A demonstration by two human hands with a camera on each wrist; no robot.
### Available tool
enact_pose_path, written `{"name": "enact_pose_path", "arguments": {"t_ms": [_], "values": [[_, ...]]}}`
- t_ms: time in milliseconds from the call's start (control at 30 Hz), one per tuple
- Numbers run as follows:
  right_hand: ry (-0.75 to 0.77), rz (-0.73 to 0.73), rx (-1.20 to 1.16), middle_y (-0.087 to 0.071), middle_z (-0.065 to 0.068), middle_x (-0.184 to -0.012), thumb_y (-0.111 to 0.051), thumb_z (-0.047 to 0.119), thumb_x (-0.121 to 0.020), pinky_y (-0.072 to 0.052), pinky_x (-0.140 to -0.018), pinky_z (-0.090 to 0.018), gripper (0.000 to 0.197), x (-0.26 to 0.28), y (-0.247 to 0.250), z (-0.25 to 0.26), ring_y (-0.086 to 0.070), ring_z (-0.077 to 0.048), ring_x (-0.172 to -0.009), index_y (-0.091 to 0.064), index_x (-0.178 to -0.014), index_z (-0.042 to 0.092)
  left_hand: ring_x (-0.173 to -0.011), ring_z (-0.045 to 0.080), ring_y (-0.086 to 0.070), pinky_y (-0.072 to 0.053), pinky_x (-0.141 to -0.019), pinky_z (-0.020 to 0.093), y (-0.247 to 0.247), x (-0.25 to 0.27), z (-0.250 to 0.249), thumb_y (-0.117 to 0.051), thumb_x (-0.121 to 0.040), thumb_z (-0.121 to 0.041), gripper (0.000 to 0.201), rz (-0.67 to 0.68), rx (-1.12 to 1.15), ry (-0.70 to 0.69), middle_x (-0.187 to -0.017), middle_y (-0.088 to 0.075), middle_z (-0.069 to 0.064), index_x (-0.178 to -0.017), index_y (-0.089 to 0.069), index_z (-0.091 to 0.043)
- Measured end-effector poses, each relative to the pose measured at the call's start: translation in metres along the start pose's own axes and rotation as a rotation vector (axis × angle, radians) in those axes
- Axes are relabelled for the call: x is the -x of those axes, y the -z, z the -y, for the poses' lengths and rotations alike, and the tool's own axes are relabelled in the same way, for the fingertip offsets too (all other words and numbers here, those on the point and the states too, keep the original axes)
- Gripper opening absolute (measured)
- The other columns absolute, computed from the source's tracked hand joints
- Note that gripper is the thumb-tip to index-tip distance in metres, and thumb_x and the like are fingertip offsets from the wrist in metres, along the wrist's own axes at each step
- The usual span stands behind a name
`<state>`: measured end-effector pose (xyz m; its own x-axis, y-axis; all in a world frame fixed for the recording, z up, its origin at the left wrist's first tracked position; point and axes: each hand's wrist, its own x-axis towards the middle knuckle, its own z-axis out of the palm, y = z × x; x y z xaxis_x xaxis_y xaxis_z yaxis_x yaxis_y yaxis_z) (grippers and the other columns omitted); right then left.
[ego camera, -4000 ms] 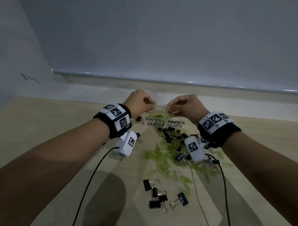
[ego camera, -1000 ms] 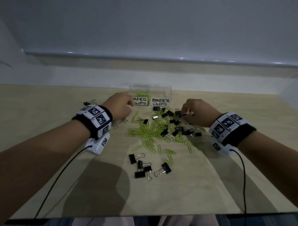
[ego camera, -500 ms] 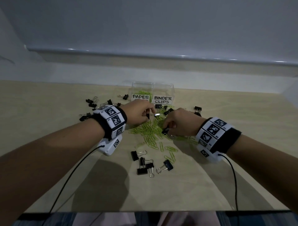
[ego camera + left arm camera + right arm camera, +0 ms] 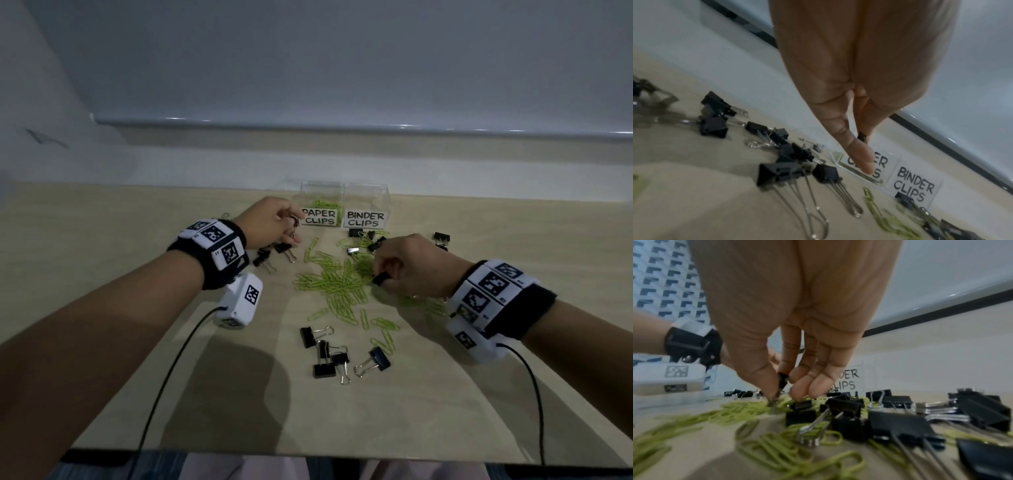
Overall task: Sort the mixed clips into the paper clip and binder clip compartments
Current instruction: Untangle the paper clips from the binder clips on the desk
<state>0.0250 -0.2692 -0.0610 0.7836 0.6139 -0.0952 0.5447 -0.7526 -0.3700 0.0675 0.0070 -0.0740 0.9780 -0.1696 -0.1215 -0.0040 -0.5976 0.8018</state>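
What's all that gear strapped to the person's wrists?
Both forearms are bare. Each wrist carries a black band faced with white panels printed with black square codes. Under each hangs a small white box, also coded, trailing a thin black cable.

Bare forearms wear black wristbands (image 4: 219, 270) with white coded marker tiles, each carrying a white camera box (image 4: 240, 301) trailing a black cable (image 4: 164, 380)

Paper clips (image 4: 337, 284) lie before the compartments (image 4: 344, 192), binder clips (image 4: 342, 353) nearer.
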Motion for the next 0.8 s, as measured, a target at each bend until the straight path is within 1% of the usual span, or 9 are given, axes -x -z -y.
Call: {"name": "enact_pose_path", "arguments": {"t_ms": [67,167,267,333,467,567,633,700,800], "values": [[-0.057,-0.035,-0.082,-0.068,-0.003,-0.079,-0.073,0.006,-0.073,-0.052,-0.063,-0.024,0.011,-0.001,0.006,-0.004,-0.060,-0.011,-0.066,-0.071,-0.082,0.012,-0.070,0.008,-0.071,-0.056,-0.062,0.015,0.005,0.001,0.003,-0.036,-0.098,0.004,0.028,-0.004,0.002,0.013,-0.097,-0.066,0.017,-0.108,-0.062,0.000],[-0.178,-0.134,-0.182,-0.067,0.001,-0.071,-0.072,0.003,-0.074,-0.049,-0.057,-0.017,0.010,0.001,0.023,-0.019,-0.059,-0.010,-0.061,-0.071,-0.077,0.013,-0.067,0.007,-0.066,-0.051,-0.061,0.015,0.014,0.004,0.009,-0.036,-0.096,0.003,0.033,-0.068,-0.182,0.028,-0.099,-0.063,0.005,-0.103,-0.066,-0.008],[-0.272,-0.155,-0.127,-0.066,0.004,-0.068,-0.065,0.000,-0.077,-0.046,-0.057,-0.018,0.012,0.004,0.037,-0.042,-0.061,-0.012,-0.063,-0.071,-0.076,0.011,-0.098,0.021,-0.062,-0.045,-0.085,0.025,0.020,0.004,0.012,-0.038,-0.091,0.003,0.038,-0.114,-0.484,0.031,-0.113,-0.063,0.007,-0.107,-0.069,-0.012],[-0.303,-0.097,-0.022,-0.066,0.005,-0.072,-0.062,0.002,-0.078,-0.041,-0.057,-0.016,0.015,0.006,0.039,-0.057,-0.059,-0.008,-0.065,-0.072,-0.078,0.013,-0.111,0.025,-0.058,-0.043,-0.093,0.030,0.018,0.002,0.009,-0.042,-0.089,0.003,0.038,-0.106,-0.612,0.014,-0.121,-0.062,0.008,-0.109,-0.070,-0.013],[-0.289,-0.017,0.144,-0.068,-0.002,-0.092,-0.058,0.009,-0.084,-0.048,-0.072,-0.028,0.016,0.004,0.032,-0.065,-0.060,-0.017,-0.081,-0.072,-0.090,0.011,-0.101,0.019,-0.060,-0.043,-0.085,0.027,-0.012,-0.001,-0.016,-0.050,-0.093,-0.010,0.026,-0.076,-0.617,-0.159,-0.116,-0.063,0.003,-0.109,-0.070,-0.016],[-0.194,-0.050,0.146,-0.061,-0.001,-0.092,-0.059,0.008,-0.083,-0.046,-0.076,-0.027,0.018,-0.001,0.028,-0.046,-0.059,-0.019,-0.087,-0.072,-0.095,0.012,-0.092,0.009,-0.056,-0.042,-0.083,0.020,-0.049,0.000,-0.038,-0.051,-0.095,-0.011,0.026,0.074,-0.550,-0.283,-0.116,-0.064,0.000,-0.114,-0.066,-0.018],[-0.103,-0.012,0.153,-0.062,0.000,-0.091,-0.062,0.012,-0.084,-0.046,-0.075,-0.027,0.016,-0.004,0.022,-0.029,-0.058,-0.018,-0.083,-0.072,-0.096,0.011,-0.100,0.013,-0.057,-0.044,-0.086,0.023,-0.068,-0.005,-0.046,-0.052,-0.092,-0.003,0.034,0.159,-0.597,-0.337,-0.120,-0.061,-0.001,-0.119,-0.064,-0.022],[-0.078,0.049,0.155,-0.063,0.003,-0.089,-0.063,0.018,-0.084,-0.049,-0.074,-0.028,0.015,-0.008,0.014,-0.016,-0.057,-0.014,-0.078,-0.071,-0.096,0.013,-0.105,0.021,-0.057,-0.048,-0.087,0.031,-0.076,-0.011,-0.052,-0.053,-0.089,0.003,0.041,0.209,-0.732,-0.363,-0.119,-0.057,0.002,-0.120,-0.062,-0.022],[-0.092,0.075,0.163,-0.065,-0.005,-0.094,-0.062,0.021,-0.080,-0.054,-0.075,-0.040,0.018,-0.016,0.002,-0.008,-0.060,-0.022,-0.081,-0.067,-0.095,0.013,-0.102,0.026,-0.058,-0.045,-0.080,0.031,-0.077,-0.019,-0.055,-0.057,-0.088,0.001,0.032,0.241,-0.813,-0.359,-0.113,-0.059,0.006,-0.114,-0.064,-0.016]]}}
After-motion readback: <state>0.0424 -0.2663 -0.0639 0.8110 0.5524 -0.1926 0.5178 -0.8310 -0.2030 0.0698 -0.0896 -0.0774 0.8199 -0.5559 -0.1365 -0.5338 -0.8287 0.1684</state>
